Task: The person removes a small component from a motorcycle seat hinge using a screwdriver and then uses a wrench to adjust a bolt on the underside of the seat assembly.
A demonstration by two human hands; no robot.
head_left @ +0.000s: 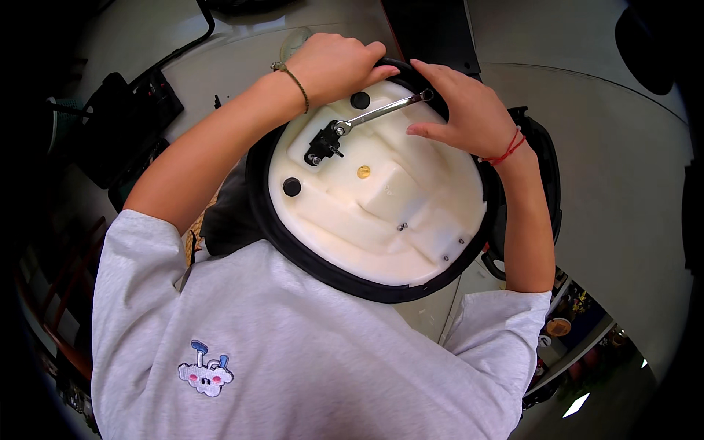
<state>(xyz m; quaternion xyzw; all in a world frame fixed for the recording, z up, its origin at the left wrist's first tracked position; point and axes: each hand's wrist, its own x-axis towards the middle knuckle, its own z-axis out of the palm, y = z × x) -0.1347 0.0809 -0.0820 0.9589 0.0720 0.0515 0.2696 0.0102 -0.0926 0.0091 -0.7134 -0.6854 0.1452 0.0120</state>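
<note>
A round white plastic piece [334, 227] with a thick black rim [345, 291] faces up in front of my body. Near its far left side sits a small black bracket [320, 145] with bolts. A steel wrench [389, 108] has one ring end at the bracket's bolt, and its other end points toward my right hand. My left hand [334, 66] is closed on the far rim, its fingertips partly hidden. My right hand [469, 106] lies over the far right rim with thumb and fingers apart, beside the wrench's free end and not gripping it.
Two black round plugs [292, 187] and a gold disc [363, 172] sit on the white piece. Small metal fasteners [446, 258] show at its near right. A black frame [544, 176] stands to the right. Dark equipment [117, 132] is on the left, over a pale tiled floor [594, 147].
</note>
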